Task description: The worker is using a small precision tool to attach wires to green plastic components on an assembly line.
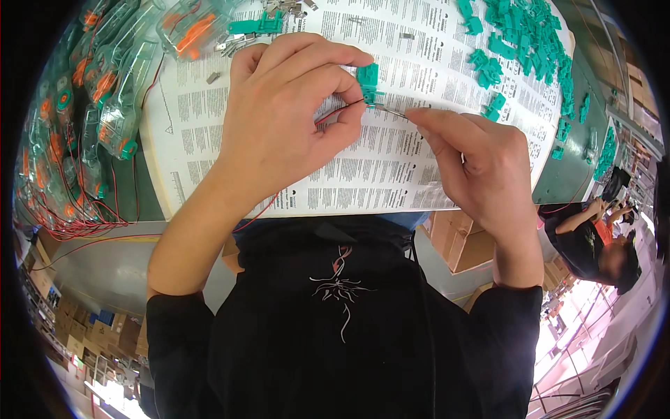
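Observation:
My left hand (283,112) pinches a small green plastic part (368,75) over the printed paper. A thin red and black wire (329,119) runs through its fingers to the lower end of that part. From the right, my right hand (481,157) grips a slim metal tool (393,112) between thumb and forefinger. Its tip meets the lower end of the green part, where the wire arrives. Whether it is tweezers or a thin driver cannot be made out. Fingers hide some of the wire.
Clear housings with orange parts (105,84) crowd the left side, their red wires (84,227) trailing off the table edge. Loose green parts (520,38) heap at the far right. Small metal clips (234,45) lie beyond my left hand. A co-worker (593,237) sits at right.

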Demonstrator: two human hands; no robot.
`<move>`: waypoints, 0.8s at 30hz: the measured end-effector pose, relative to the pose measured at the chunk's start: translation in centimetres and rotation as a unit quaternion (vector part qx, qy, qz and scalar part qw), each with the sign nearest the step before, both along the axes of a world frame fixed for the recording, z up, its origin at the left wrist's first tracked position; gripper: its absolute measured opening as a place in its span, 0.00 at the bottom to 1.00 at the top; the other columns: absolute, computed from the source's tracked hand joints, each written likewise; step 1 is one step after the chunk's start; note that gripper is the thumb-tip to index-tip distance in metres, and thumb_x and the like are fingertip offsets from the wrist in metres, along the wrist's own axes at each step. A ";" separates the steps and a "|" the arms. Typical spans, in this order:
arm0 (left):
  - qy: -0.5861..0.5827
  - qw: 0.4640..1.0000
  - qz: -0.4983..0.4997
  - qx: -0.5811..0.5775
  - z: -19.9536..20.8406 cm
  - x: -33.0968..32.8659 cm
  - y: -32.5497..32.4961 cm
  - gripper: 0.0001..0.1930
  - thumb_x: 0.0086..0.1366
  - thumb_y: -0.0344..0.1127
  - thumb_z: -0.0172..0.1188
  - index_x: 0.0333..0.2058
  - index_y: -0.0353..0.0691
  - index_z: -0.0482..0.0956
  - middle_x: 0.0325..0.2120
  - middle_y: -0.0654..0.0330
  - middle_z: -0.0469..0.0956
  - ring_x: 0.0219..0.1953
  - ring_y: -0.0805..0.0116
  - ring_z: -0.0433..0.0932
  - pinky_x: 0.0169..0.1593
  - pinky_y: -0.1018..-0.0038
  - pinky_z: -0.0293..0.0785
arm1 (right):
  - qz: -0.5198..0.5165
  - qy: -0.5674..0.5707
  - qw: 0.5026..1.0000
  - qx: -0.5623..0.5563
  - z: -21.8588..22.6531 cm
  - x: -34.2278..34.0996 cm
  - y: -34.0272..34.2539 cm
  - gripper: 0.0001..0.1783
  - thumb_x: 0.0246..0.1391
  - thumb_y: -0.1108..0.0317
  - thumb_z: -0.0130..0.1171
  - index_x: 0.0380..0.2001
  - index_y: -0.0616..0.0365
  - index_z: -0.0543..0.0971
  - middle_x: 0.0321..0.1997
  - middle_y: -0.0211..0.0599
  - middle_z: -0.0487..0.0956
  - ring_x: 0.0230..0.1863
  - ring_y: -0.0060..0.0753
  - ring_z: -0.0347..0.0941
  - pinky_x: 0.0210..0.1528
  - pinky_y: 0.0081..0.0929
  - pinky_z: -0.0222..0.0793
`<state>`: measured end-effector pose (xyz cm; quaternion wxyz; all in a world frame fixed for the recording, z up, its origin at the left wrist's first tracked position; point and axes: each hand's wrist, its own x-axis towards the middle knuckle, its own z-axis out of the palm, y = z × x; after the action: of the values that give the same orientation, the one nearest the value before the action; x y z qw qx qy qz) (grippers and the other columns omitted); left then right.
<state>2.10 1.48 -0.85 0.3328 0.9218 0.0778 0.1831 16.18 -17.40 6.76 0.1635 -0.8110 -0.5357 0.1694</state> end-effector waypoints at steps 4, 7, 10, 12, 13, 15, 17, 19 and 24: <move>-0.012 1.000 0.002 0.009 -0.1 0.2 -0.1 0.08 0.51 0.31 0.71 0.26 0.47 0.79 0.48 0.75 0.85 0.53 0.67 0.76 0.58 0.64 0.61 | 0.009 -0.025 0.999 -0.040 0.6 -0.5 0.4 0.13 0.54 0.79 0.62 0.42 0.54 0.86 0.20 0.42 0.77 0.21 0.46 0.75 0.24 0.38 0.68; -0.036 0.999 0.009 0.027 -0.2 0.1 -0.1 0.08 0.50 0.31 0.71 0.24 0.48 0.77 0.46 0.76 0.85 0.50 0.70 0.77 0.53 0.64 0.63 | 0.031 -0.061 0.993 -0.095 1.9 -0.9 1.9 0.14 0.53 0.80 0.60 0.42 0.53 0.85 0.20 0.43 0.76 0.21 0.48 0.75 0.24 0.41 0.68; -0.017 1.000 -0.017 0.010 -0.3 -0.1 0.3 0.07 0.53 0.30 0.70 0.28 0.47 0.80 0.49 0.74 0.85 0.53 0.66 0.76 0.59 0.65 0.60 | 0.118 -0.133 0.965 -0.191 3.4 -1.1 3.7 0.17 0.50 0.80 0.58 0.42 0.52 0.85 0.19 0.44 0.75 0.22 0.51 0.75 0.25 0.44 0.68; -0.016 0.999 -0.027 0.015 -0.3 0.3 0.8 0.07 0.53 0.30 0.70 0.28 0.47 0.80 0.49 0.74 0.85 0.52 0.67 0.76 0.58 0.65 0.61 | 0.112 -0.120 0.971 -0.172 3.1 -0.5 3.5 0.16 0.52 0.80 0.58 0.42 0.53 0.85 0.20 0.44 0.76 0.23 0.50 0.76 0.26 0.42 0.69; -0.014 0.999 -0.038 0.020 -0.3 0.5 1.0 0.07 0.53 0.30 0.70 0.28 0.47 0.80 0.49 0.74 0.85 0.52 0.67 0.76 0.58 0.66 0.61 | 0.107 -0.106 0.977 -0.152 2.8 -0.1 3.2 0.15 0.53 0.80 0.59 0.42 0.54 0.85 0.21 0.44 0.77 0.23 0.49 0.76 0.26 0.40 0.70; -0.012 0.999 -0.047 0.024 -0.3 0.5 1.2 0.07 0.53 0.30 0.69 0.29 0.47 0.80 0.49 0.74 0.85 0.51 0.67 0.77 0.58 0.66 0.61 | 0.103 -0.092 0.981 -0.134 1.9 0.4 2.5 0.14 0.55 0.80 0.59 0.42 0.55 0.85 0.22 0.44 0.78 0.23 0.48 0.77 0.26 0.38 0.70; -0.021 0.998 -0.048 0.023 -0.4 0.5 1.2 0.07 0.53 0.30 0.69 0.29 0.47 0.80 0.48 0.74 0.85 0.51 0.68 0.77 0.58 0.66 0.61 | 0.028 0.012 0.998 -0.053 0.3 0.5 1.1 0.11 0.58 0.79 0.59 0.42 0.58 0.85 0.25 0.45 0.81 0.23 0.43 0.78 0.27 0.32 0.71; -0.025 0.998 -0.050 0.020 -0.4 0.5 1.1 0.07 0.53 0.30 0.69 0.30 0.47 0.80 0.48 0.73 0.85 0.50 0.68 0.77 0.58 0.67 0.61 | -0.011 0.064 0.998 -0.014 -0.3 0.3 0.5 0.09 0.60 0.78 0.59 0.42 0.59 0.85 0.27 0.46 0.82 0.24 0.40 0.78 0.28 0.29 0.71; -0.024 0.998 -0.050 0.029 -0.4 0.5 1.2 0.07 0.54 0.30 0.69 0.30 0.47 0.79 0.48 0.73 0.85 0.50 0.68 0.77 0.57 0.67 0.61 | -0.049 0.109 0.993 -0.004 -1.2 -0.3 0.1 0.07 0.63 0.77 0.60 0.42 0.62 0.85 0.30 0.47 0.84 0.23 0.32 0.77 0.29 0.24 0.70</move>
<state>2.63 2.70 -1.27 0.3161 0.9293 0.0183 0.1902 15.88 -17.29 5.59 0.2257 -0.8135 -0.4735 0.2510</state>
